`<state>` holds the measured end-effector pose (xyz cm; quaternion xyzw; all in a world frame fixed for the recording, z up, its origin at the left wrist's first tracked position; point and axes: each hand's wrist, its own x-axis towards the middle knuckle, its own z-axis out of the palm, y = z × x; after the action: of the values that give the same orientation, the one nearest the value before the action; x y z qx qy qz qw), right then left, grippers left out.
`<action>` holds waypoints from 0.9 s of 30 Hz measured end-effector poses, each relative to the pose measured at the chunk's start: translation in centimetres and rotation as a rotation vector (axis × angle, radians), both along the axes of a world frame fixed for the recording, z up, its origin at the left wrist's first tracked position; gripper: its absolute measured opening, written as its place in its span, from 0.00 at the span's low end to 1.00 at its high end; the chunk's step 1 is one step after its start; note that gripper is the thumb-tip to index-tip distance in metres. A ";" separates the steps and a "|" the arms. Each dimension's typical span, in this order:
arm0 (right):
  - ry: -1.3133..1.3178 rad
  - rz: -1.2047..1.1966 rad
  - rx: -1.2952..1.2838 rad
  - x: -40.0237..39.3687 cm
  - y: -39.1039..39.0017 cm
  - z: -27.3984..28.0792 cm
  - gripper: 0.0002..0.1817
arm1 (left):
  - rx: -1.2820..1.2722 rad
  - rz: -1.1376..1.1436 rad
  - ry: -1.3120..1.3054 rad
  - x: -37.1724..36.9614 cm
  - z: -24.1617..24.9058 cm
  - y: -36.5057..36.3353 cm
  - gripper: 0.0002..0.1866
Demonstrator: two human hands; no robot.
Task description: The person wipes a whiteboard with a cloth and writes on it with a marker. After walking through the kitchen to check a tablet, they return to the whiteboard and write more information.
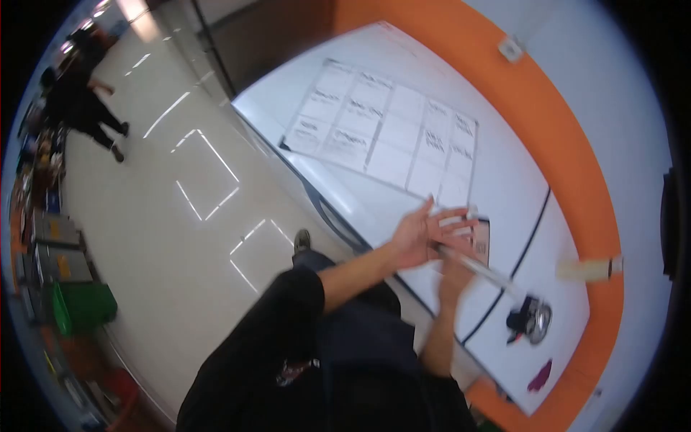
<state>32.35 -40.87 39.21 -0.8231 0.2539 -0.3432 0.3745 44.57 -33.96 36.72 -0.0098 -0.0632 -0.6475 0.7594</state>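
My left hand (pixel 417 237) is held over the table with its fingers spread, palm partly showing. Close beneath and beside it is my right hand (pixel 453 277), blurred, with most of its fingers hidden. A pale, thin rod (pixel 486 273) runs from near both hands toward the lower right; whether the right hand grips it cannot be made out. The rod's far end reaches a shiny round metal thing with black parts (pixel 533 320) at the table's right. Behind my fingers lies a brownish flat piece with a dark edge (pixel 481 243).
On the white table (pixel 345 191) lies a large gridded sheet with handwriting (pixel 385 129). A dark cable (pixel 531 239) crosses the table, and a dark red scrap (pixel 540 376) lies near its right end. A green bin (pixel 84 307) stands left; a person (pixel 79 101) is farther off.
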 end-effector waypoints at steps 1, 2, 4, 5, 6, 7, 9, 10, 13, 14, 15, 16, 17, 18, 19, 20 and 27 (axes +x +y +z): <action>0.101 -0.116 -0.090 -1.2 -1.0 3.1 0.16 | -0.024 -0.022 -0.007 1.1 0.0 0.0 0.35; -0.107 -0.125 -0.301 -3.2 -2.5 8.1 0.15 | -0.002 -0.020 0.021 1.1 -0.7 0.7 0.35; -0.491 -0.239 -0.452 -7.1 -5.0 16.3 0.16 | 0.043 0.049 -0.021 1.9 -2.0 0.9 0.35; -0.727 -0.178 -0.288 -9.0 -5.2 16.8 0.17 | 0.045 0.035 0.001 0.8 -2.1 0.9 0.35; -0.980 -0.131 -0.140 -9.3 -5.1 15.1 0.17 | 0.028 0.051 0.056 0.5 -1.5 0.4 0.35; -1.193 -0.149 0.018 -7.9 -4.8 11.2 0.18 | -0.007 0.074 0.085 1.4 -0.3 -0.5 0.36; -0.920 -0.158 -0.083 -5.0 -5.2 5.3 0.21 | -0.068 0.017 0.082 0.4 3.7 -1.0 0.37; -0.624 -0.116 -0.377 -5.3 -6.8 5.7 0.22 | 0.020 0.070 -0.035 0.9 2.1 -1.7 0.37; -0.299 -0.117 -0.233 -3.3 -7.7 13.3 0.20 | 0.176 0.121 -0.111 2.2 -2.4 -2.0 0.35; -0.218 -0.135 -0.204 -4.6 -7.6 16.1 0.20 | 0.236 0.170 -0.051 2.4 -2.7 -1.4 0.34; -0.290 -0.499 -0.569 -6.3 -7.2 20.0 0.16 | 0.286 0.200 -0.046 2.5 -2.8 -0.9 0.32; -0.583 -0.427 -0.494 -8.3 -7.0 20.9 0.16 | 0.295 0.202 -0.043 2.4 -3.0 -0.8 0.32; -0.911 -0.254 -0.273 -8.9 -6.4 17.9 0.16 | 0.281 0.171 -0.048 2.0 -2.5 -1.5 0.32; -1.191 -0.229 -0.091 -8.3 -5.0 12.8 0.16 | 0.256 0.152 -0.012 1.8 -1.7 -2.1 0.32; -1.155 -0.257 0.010 -8.0 -2.3 7.4 0.16 | 0.226 0.141 0.027 -0.4 0.1 -0.5 0.32; -0.784 -0.236 0.025 -6.1 -1.0 3.2 0.16 | 0.243 0.095 -0.050 -1.5 1.8 -1.0 0.33; -0.653 -0.249 -0.339 -13.3 -6.6 18.3 0.17 | 0.419 -0.044 -0.140 -4.2 -4.7 -1.2 0.34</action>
<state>19.06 -47.51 57.49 -0.6837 0.1589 -0.6671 0.2496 40.37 -35.17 31.99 0.1919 0.0205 -0.6618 0.7244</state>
